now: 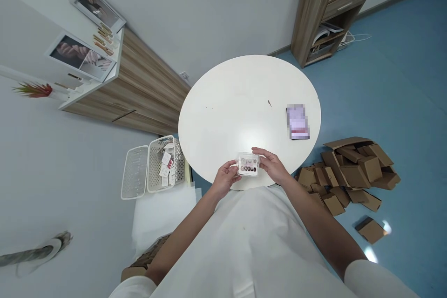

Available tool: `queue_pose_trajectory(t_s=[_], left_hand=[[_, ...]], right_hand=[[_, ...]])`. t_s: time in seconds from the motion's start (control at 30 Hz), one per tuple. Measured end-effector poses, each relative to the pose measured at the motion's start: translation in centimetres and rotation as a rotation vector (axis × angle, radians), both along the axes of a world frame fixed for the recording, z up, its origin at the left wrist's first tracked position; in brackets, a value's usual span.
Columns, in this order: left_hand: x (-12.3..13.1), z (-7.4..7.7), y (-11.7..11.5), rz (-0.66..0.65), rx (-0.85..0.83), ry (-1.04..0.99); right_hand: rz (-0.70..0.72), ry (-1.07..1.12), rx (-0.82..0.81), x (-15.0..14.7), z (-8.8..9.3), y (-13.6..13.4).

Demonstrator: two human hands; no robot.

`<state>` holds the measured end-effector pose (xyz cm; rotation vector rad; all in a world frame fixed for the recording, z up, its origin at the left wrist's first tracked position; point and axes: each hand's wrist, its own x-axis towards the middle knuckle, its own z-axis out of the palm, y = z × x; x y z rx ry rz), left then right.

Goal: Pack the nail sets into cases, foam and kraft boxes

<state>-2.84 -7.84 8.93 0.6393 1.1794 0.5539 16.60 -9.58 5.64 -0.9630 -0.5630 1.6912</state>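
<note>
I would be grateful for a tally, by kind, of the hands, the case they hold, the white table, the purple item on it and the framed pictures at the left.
Hands: 2, left hand and right hand
Clear case: 1
White table: 1
Purple item: 1
Framed pictures: 2
Total: 7

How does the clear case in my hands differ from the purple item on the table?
Pose: the clear case is held between your left hand and right hand, while the purple item lies on the white table, untouched.
Look: the clear case is see-through, showing small pieces in rows; the purple item is mostly lilac, its detail pixelated.
Size: the clear case looks smaller than the purple item.
Both look roughly rectangular.
</note>
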Motion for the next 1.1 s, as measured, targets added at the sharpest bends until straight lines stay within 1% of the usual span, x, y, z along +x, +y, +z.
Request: queue_pose_trajectory(t_s=[0.27,0.43,0.57,0.67,0.8,0.87,1.1], left_hand=[[0.0,-0.1,-0.1,0.051,-0.026,-0.063],[0.2,-0.4,-0.1,0.108,-0.024,-0.056],[0.4,-0.6,-0.5,0.113,-0.008,-0.056],[0.5,-0.5,-0.8,0.076,-0.005,-0.039],[0.7,-0.2,-1.2,-0.079,0.054,0.056],[0.8,0.0,-1.3,-0.130,0.091,0.061],[1.3,0.1,-1.5,-0.129,0.137,0.014]], right_hand=[[0.037,0.097,-0.073,-0.1,0.8,-0.6],[0.110,0.027,-0.168,-0.1,1.0,-1.6],[0.107,-0.078,-0.235,-0.3,0.9,-2.5],[0.068,-0.144,-0.255,-0.2,0.8,-2.9],[0.027,-0.202,-0.248,0.1,0.9,-2.9],[0.011,-0.204,-0.226,0.2,1.2,-2.9],[-0.005,-0.149,-0.196,-0.5,1.7,-3.2]])
